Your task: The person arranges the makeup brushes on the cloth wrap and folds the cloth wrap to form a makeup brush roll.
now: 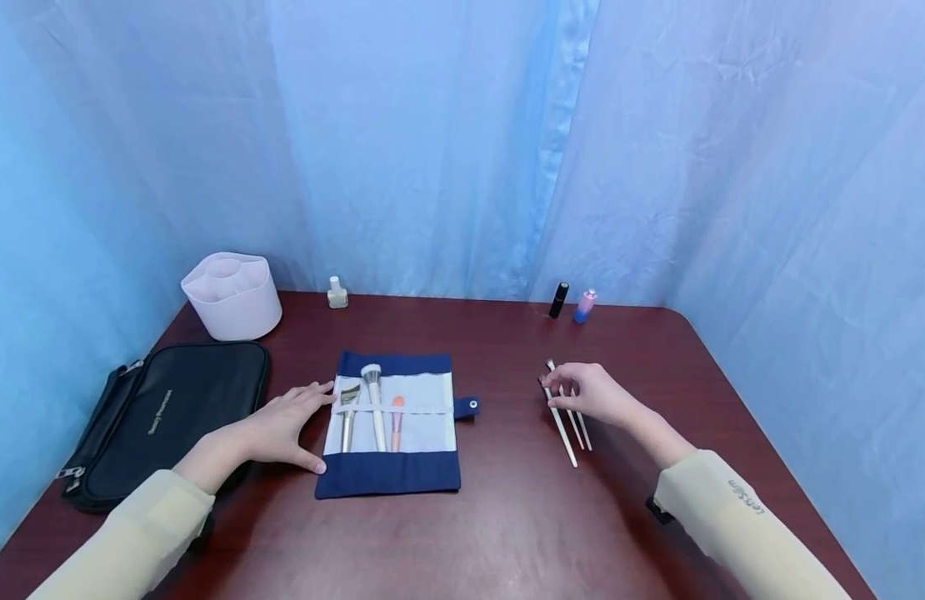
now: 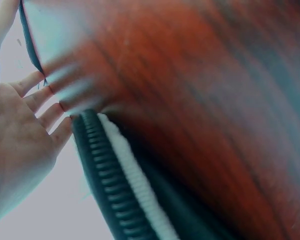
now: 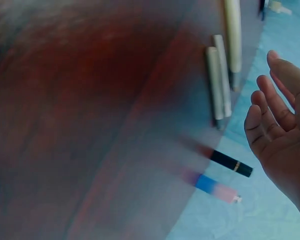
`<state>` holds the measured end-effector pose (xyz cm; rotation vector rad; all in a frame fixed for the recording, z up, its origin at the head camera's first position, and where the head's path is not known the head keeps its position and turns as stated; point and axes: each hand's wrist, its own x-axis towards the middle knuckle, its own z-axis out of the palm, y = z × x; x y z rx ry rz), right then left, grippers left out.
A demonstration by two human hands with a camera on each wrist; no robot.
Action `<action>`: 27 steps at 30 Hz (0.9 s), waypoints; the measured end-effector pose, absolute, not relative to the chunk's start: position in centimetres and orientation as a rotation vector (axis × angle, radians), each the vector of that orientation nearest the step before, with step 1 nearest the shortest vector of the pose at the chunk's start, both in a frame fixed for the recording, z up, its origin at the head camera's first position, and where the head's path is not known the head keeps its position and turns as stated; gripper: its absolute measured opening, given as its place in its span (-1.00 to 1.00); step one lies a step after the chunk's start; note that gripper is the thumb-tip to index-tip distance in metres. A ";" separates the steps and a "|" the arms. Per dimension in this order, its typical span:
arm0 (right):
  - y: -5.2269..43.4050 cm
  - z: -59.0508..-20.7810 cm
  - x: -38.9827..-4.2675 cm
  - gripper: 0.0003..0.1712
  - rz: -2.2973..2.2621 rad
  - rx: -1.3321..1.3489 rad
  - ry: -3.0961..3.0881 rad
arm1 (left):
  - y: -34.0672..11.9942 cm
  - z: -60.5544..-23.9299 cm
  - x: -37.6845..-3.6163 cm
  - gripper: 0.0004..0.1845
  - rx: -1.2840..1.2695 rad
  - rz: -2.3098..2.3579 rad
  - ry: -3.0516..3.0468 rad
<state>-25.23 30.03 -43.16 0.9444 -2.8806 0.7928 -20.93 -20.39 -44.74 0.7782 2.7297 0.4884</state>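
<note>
My left hand [image 1: 282, 421] lies flat on the table, fingers straight, touching the left edge of an unrolled blue and white brush roll [image 1: 402, 475]. The roll holds three brushes [image 1: 374, 408] under a band. My right hand [image 1: 582, 390] hovers with relaxed fingers over three thin white-handled brushes [image 1: 570, 433] lying loose on the table, fingertips at their far ends. In the right wrist view the fingers [image 3: 270, 117] are spread and hold nothing beside the white handles [image 3: 219, 82]. The left wrist view shows my open palm [image 2: 15, 145] next to a black zipper edge [image 2: 110, 185].
A black zip pouch [image 1: 162, 412] lies at the left, a white compartment holder [image 1: 232, 293] behind it. A small pale bottle [image 1: 337, 293], a black tube [image 1: 557, 300] and a pink-blue bottle [image 1: 585, 306] stand at the back edge of the dark wooden table [image 1: 507, 517]. Blue curtains surround.
</note>
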 end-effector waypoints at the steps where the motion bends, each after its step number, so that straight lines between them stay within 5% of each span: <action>1: 30.1 -43.4 -25.3 -0.74 0.773 0.940 -2.887 | -20.4 -44.8 -20.9 0.17 0.776 0.491 2.730; 27: 28.1 -44.5 -25.6 -0.78 0.790 0.776 -3.037 | -20.2 -44.4 -20.9 0.15 0.763 0.494 2.730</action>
